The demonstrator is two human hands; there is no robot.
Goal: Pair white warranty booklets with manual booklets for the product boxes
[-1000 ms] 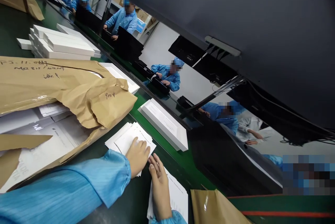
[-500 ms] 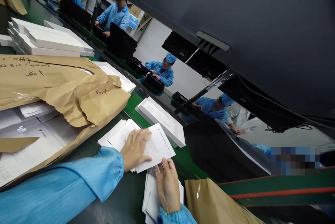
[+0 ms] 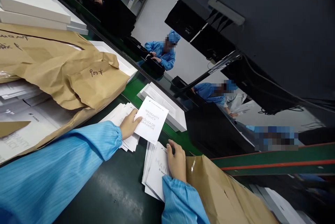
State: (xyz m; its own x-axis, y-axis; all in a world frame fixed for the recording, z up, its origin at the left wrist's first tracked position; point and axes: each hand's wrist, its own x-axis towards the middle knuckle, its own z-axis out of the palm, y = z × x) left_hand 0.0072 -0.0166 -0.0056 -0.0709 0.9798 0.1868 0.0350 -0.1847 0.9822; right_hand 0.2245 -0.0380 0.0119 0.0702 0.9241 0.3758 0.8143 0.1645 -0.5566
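My left hand (image 3: 130, 125) is closed on a white warranty leaflet (image 3: 152, 119), pinching its left edge between thumb and fingers. The leaflet is raised and tilted, its printed face toward me. Beneath that hand lies a fanned pile of similar leaflets (image 3: 131, 143), partly hidden. My right hand (image 3: 177, 159) is over the right side of a stack of white manuals (image 3: 155, 171), fingers loosely bent and apart, with nothing seen between them. Whether its fingertips touch the top manual I cannot tell. Behind the raised leaflet sits an open white box (image 3: 176, 119).
A torn brown paper package (image 3: 99, 88) full of leaflets lies at left, with white boxes (image 3: 34, 7) stacked behind it. Another brown paper package (image 3: 209, 189) is right of my right hand. Co-workers in blue (image 3: 163, 53) sit across the line. A dark panel (image 3: 282, 35) hangs overhead.
My left hand has lifted the warranty leaflet off the pile and turned it upright. My right hand has let go of the leaflet's edge and moved over the manuals. The view has shifted.
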